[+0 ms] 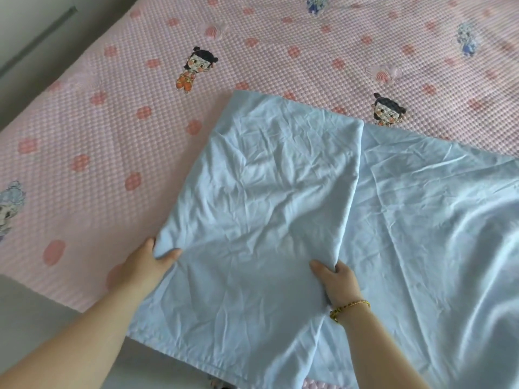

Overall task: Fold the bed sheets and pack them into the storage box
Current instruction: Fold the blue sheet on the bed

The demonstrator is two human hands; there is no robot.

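Note:
A light blue bed sheet (280,192) lies partly folded on the bed, with a folded-over panel on top of a wider layer that spreads to the right. My left hand (148,262) pinches the panel's near left corner, thumb on top of the cloth. My right hand (337,282) grips the panel's near right corner, fingers curled into the fabric; a gold bracelet sits on that wrist. No storage box is in view.
The bed is covered by a pink quilted spread (112,122) printed with cartoon figures and flowers. Its near edge runs along the lower left, with grey floor (33,318) beyond. The sheet's near hem hangs over the bed edge.

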